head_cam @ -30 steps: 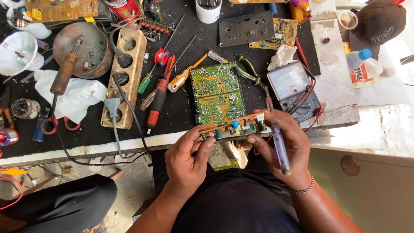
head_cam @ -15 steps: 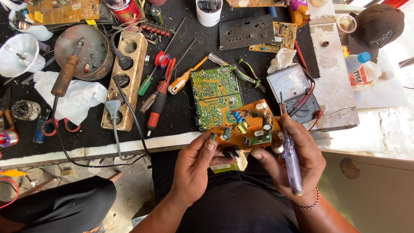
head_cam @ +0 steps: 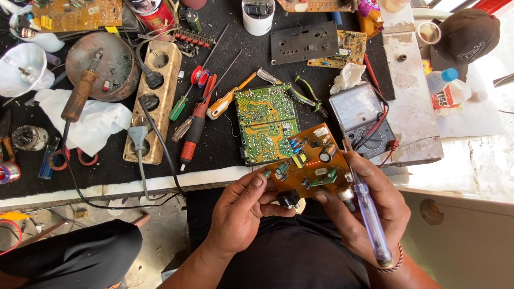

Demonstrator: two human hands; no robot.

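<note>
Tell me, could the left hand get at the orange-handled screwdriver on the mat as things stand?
Probably not at once: the left hand is pinching the small orange circuit board. The path to the orange-handled screwdriver looks open past the green board, once that hand lets go.

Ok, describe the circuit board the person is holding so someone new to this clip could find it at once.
Start at the black-topped workbench and drop to its near edge, where the left hand and the right hand meet. Between them is the small orange-brown circuit board, components facing up. The green board beside it lies flat on the bench, unheld.
</note>
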